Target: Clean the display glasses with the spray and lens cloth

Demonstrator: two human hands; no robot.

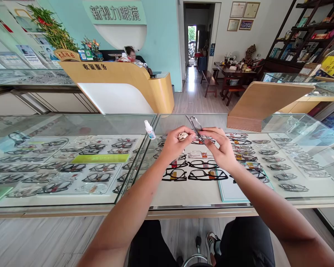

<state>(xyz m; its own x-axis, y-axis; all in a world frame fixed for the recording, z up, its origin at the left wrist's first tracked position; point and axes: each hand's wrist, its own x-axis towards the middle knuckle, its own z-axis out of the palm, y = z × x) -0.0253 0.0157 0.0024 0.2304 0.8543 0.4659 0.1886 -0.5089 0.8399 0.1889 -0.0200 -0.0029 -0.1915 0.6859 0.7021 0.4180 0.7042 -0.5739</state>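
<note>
A pair of eyeglasses (195, 126) is held up over the glass counter, turned partly edge-on. My right hand (220, 147) pinches the glasses from the right between thumb and fingers. On the other side, my left hand (176, 140) is closed around a small bunched whitish cloth (183, 136). Its thumb and fingertips are close to the glasses; whether they touch the frame I cannot tell. To the left of my hands, a small white spray bottle (149, 129) stands upright on the counter top.
The glass display counter (161, 213) holds rows of spectacle frames (207, 174) under its top. A wooden-backed stand (267, 102) rises at the right, probably a mirror. Across the floor, a person (131, 55) sits behind the cashier desk (119, 76). A dark wooden table (233, 70) is farther right.
</note>
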